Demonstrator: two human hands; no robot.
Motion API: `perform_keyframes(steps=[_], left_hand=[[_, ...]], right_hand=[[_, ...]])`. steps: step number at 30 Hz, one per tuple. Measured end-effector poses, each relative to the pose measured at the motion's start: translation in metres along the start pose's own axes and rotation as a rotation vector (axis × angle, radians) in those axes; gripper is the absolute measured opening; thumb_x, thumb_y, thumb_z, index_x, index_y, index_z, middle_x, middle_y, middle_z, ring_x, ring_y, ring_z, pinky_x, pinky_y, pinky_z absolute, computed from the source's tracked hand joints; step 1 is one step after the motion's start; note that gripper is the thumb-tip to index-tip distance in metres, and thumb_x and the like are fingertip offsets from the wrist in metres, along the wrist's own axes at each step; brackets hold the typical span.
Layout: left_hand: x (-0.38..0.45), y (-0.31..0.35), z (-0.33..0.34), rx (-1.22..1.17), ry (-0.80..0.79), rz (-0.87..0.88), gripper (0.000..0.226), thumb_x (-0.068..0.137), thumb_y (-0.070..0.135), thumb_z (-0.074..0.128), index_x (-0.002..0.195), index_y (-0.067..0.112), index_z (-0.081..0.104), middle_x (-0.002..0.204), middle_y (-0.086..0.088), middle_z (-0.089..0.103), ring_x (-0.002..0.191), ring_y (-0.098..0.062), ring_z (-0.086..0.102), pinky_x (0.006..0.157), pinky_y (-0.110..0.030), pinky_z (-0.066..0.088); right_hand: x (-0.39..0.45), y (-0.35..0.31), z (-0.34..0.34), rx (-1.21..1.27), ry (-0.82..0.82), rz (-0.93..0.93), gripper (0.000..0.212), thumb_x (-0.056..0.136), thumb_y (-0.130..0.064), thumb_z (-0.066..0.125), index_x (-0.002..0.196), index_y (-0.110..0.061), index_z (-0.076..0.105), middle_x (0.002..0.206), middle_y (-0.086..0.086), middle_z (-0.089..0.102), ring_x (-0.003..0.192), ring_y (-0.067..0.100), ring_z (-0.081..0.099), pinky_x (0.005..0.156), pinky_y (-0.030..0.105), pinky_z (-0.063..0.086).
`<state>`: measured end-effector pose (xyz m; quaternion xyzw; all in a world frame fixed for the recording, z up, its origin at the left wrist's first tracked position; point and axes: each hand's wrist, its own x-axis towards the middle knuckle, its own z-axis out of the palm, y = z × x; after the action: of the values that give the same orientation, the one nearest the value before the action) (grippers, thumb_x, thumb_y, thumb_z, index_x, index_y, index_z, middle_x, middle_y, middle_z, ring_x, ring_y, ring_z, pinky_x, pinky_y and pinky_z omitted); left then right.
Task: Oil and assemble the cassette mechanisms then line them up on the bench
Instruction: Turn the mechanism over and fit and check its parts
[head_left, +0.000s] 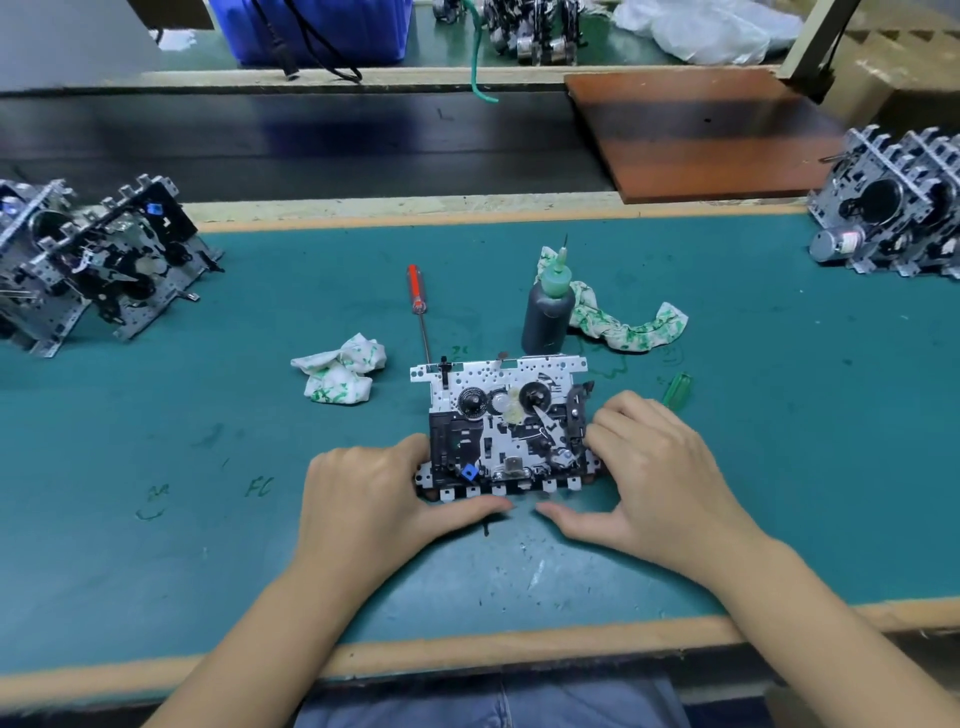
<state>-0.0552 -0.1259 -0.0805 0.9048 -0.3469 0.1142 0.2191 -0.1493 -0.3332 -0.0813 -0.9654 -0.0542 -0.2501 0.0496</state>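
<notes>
A cassette mechanism (506, 423) is laid flat on the green bench (208, 441), near its front edge, and is held between both hands. The left hand (374, 499) is set against the mechanism's left side, with the fingers curled round that edge and the thumb stretched along the front edge. The right hand (660, 467) is placed at the right side, its fingers bent onto the black parts there and its thumb laid along the front edge, so that the two thumb tips are brought close together but kept apart.

Just behind the mechanism a dark oil bottle (548, 306) with a green nozzle is stood upright. A red-handled screwdriver (420, 312) is laid to the left of the bottle, its tip pointed at the mechanism's back edge. A crumpled white and green cloth (340, 376) is seen to the left of the mechanism, and a second cloth (631, 322) is draped behind and to the right of the bottle. A green tool handle (677, 389) is partly hidden behind the right hand.

A stack of mechanisms (88, 260) is leaned at the far left of the bench, and another group (893, 208) is stood at the far right. A brown board (691, 130) is laid beyond the bench.
</notes>
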Motion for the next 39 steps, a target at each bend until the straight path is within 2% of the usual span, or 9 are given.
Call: perform_keyframes(steps=[7,11,15,19,25,31,35,37,39], left_hand=[[-0.001,0.005,-0.002,0.026,-0.004,-0.050,0.070,0.061,0.082,0.043,0.047,0.015,0.058,0.030,-0.001,0.039,0.030,-0.026,0.046,0.034,-0.027,0.033],[-0.001,0.012,0.000,-0.004,0.038,-0.097,0.066,0.062,0.080,0.044,0.046,0.018,0.057,0.029,-0.002,0.039,0.029,-0.027,0.044,0.036,-0.026,0.033],[-0.003,0.012,0.001,0.085,-0.029,-0.117,0.075,0.063,0.084,0.037,0.045,0.015,0.059,0.029,-0.003,0.039,0.028,-0.025,0.044,0.036,-0.022,0.029],[-0.005,0.011,0.003,0.108,-0.036,-0.066,0.074,0.062,0.083,0.038,0.041,0.014,0.054,0.028,-0.002,0.037,0.026,-0.023,0.042,0.037,-0.020,0.024],[-0.004,0.011,0.004,0.123,-0.030,-0.057,0.073,0.064,0.083,0.036,0.042,0.016,0.056,0.029,0.000,0.037,0.027,-0.022,0.043,0.039,-0.019,0.021],[-0.003,0.011,0.006,0.119,-0.019,-0.045,0.073,0.066,0.081,0.037,0.039,0.014,0.051,0.028,-0.001,0.034,0.026,-0.022,0.040,0.040,-0.017,0.020],[-0.004,0.011,0.006,0.132,-0.033,-0.046,0.074,0.067,0.082,0.036,0.040,0.015,0.052,0.028,-0.001,0.034,0.026,-0.022,0.041,0.040,-0.018,0.021],[-0.004,0.011,0.006,0.136,-0.038,-0.050,0.074,0.067,0.082,0.036,0.039,0.015,0.052,0.028,0.000,0.034,0.026,-0.021,0.040,0.040,-0.017,0.020],[-0.004,0.012,0.005,0.133,-0.038,-0.052,0.074,0.067,0.082,0.036,0.039,0.015,0.051,0.028,0.000,0.033,0.026,-0.021,0.039,0.039,-0.017,0.021]], right_hand=[[0.005,0.004,-0.007,0.013,-0.116,0.000,0.051,0.078,-0.060,0.048,0.061,-0.011,0.053,0.063,-0.002,0.051,0.067,0.019,0.049,0.062,0.029,0.036],[0.022,0.006,-0.016,0.233,-0.019,0.415,0.053,0.083,-0.063,0.036,0.079,-0.018,0.064,0.076,-0.009,0.059,0.076,0.014,0.050,0.073,0.029,0.033],[0.047,0.009,-0.013,0.462,0.132,0.685,0.015,0.092,-0.035,0.056,0.104,-0.027,0.058,0.097,-0.011,0.062,0.091,0.010,0.056,0.082,0.030,0.043],[0.077,0.009,-0.001,0.558,-0.043,0.707,0.043,0.086,-0.020,0.066,0.127,-0.020,0.052,0.120,-0.001,0.059,0.105,0.016,0.054,0.096,0.036,0.044],[0.091,0.016,0.010,0.784,-0.110,0.820,0.025,0.083,-0.026,0.071,0.106,-0.021,0.062,0.084,-0.009,0.062,0.080,0.013,0.058,0.085,0.037,0.051],[0.072,0.006,0.002,0.834,0.334,0.735,0.027,0.098,-0.025,0.048,0.124,-0.026,0.046,0.107,-0.021,0.056,0.095,-0.011,0.052,0.086,0.008,0.037],[0.048,-0.005,-0.013,0.891,0.423,0.701,0.030,0.089,-0.044,0.044,0.119,-0.038,0.046,0.090,-0.020,0.063,0.078,0.010,0.057,0.071,0.038,0.049],[0.037,-0.011,-0.016,0.963,0.436,0.681,0.027,0.085,-0.040,0.050,0.111,-0.034,0.042,0.075,-0.010,0.065,0.065,0.022,0.054,0.058,0.037,0.044],[0.029,-0.014,-0.019,1.055,0.457,0.695,0.024,0.085,-0.030,0.058,0.103,-0.029,0.042,0.069,-0.004,0.065,0.059,0.016,0.053,0.053,0.026,0.042]])
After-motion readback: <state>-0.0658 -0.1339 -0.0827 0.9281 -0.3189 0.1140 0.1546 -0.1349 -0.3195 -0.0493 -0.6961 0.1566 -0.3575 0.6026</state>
